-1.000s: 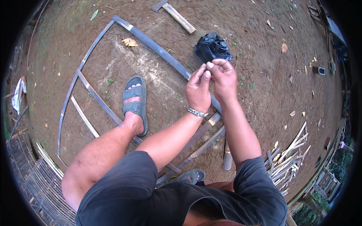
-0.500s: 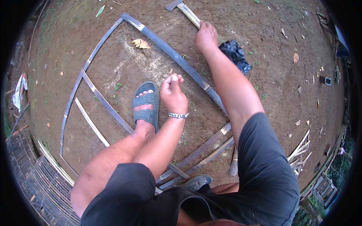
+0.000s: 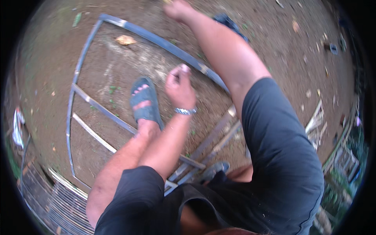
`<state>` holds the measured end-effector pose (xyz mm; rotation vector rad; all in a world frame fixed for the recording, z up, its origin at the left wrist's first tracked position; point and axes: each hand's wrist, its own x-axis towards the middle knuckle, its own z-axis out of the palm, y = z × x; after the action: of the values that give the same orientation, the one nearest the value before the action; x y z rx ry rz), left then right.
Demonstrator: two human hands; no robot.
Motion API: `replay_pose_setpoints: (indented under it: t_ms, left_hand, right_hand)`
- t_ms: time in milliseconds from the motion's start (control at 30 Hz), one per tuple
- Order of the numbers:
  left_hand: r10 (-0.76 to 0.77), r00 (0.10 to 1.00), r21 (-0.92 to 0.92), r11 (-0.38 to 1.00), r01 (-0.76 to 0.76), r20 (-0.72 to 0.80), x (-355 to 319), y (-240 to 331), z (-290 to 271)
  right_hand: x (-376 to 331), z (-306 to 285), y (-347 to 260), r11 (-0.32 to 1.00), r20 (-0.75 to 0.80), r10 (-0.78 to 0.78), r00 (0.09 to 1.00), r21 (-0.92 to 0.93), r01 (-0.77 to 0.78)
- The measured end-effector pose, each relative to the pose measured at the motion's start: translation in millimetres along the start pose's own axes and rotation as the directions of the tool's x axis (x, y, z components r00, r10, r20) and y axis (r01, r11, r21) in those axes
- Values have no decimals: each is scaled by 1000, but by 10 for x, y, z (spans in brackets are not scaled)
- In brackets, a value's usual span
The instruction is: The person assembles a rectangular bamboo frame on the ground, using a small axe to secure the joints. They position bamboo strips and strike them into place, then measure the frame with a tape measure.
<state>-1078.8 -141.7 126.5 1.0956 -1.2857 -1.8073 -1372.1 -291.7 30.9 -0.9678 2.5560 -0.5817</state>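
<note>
My left hand (image 3: 179, 84) hovers over a grey slatted wooden frame (image 3: 156, 39) lying on the dirt. Its fingertips are pinched on a small thin piece, which looks like a nail. A metal bracelet (image 3: 185, 111) circles that wrist. My right hand (image 3: 177, 9) is stretched far out to the top edge of the view, beyond the frame's long rail. Its fingers are partly cut off, so I cannot tell its grip. My foot in a dark sandal (image 3: 144, 102) stands inside the frame, just left of the left hand.
A black bag (image 3: 229, 21) lies on the dirt behind my right forearm. A dry leaf (image 3: 125, 39) rests inside the frame. Pale wood scraps (image 3: 313, 121) are piled at the right, and a slatted bamboo panel (image 3: 58, 196) sits at the lower left.
My hands were together at a small piece; the right one has reached out to the far top edge. The left stayed pinched and dropped lower, by the sandal. My head has leaned forward.
</note>
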Motion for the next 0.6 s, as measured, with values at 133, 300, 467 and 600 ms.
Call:
replay_pose_setpoints:
  t_ms: [133, 300, 467, 600]
  left_hand:
    - [87, 996, -68, 994, -88, -27, 10, -179, -467]
    - [165, 868, 237, 923, -304, 469, -482, -384, -198]
    - [233, 479, 172, 731, -661, 846, -689, -489, 128]
    - [122, 283, 134, 665, -735, 951, -927, -768, 535]
  right_hand:
    - [-768, -585, -839, 515, 280, -87, 956, 834, -197]
    - [-2325, -2410, -44, 528, -96, -197, 976, 828, 188]
    - [-3393, -2935, 540, 703, -255, 81, 964, 700, 126]
    - [-4563, -2758, 1222, 817, -144, 277, 950, 556, -154]
